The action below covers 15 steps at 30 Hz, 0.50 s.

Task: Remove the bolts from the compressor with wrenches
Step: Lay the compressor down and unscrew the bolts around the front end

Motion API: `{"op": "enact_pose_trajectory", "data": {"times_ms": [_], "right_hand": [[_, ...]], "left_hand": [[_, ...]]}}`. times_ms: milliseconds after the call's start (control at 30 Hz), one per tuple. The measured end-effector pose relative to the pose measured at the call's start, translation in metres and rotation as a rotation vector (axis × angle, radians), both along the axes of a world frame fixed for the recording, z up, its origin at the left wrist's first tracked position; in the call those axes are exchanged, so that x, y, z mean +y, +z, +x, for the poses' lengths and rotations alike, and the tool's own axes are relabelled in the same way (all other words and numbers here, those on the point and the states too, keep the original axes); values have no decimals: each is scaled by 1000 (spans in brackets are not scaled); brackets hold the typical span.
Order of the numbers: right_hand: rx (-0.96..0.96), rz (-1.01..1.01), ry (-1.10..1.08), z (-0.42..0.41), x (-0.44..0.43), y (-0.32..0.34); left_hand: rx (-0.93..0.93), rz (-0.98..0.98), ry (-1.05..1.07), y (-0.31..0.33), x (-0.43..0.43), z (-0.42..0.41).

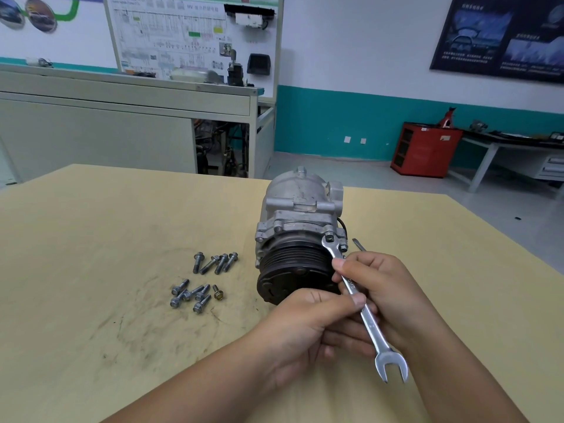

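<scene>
- The compressor [300,230] lies on the table [91,239], pulley toward the camera.
- The wrench [355,296] has its far end on a bolt [329,238].
- The right hand [387,288] and left hand [308,328] both pinch its shaft.
- Loose bolts [201,280] lie to the left.

Both hands [308,328] [387,288] grip a wrench [354,293] seated on a compressor [300,221] bolt [329,238].
</scene>
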State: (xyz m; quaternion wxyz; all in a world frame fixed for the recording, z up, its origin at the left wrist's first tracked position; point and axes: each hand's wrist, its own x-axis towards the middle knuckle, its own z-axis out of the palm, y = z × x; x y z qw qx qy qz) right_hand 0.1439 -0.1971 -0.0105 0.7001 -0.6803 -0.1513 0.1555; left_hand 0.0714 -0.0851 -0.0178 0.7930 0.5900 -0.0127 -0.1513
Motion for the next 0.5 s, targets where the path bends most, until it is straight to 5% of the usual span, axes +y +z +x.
{"op": "enact_pose_trajectory", "data": {"times_ms": [500], "right_hand": [[141,20,-33,-6,0,4]], "left_hand": [[23,-350,114,-2,-23,-9]]}}
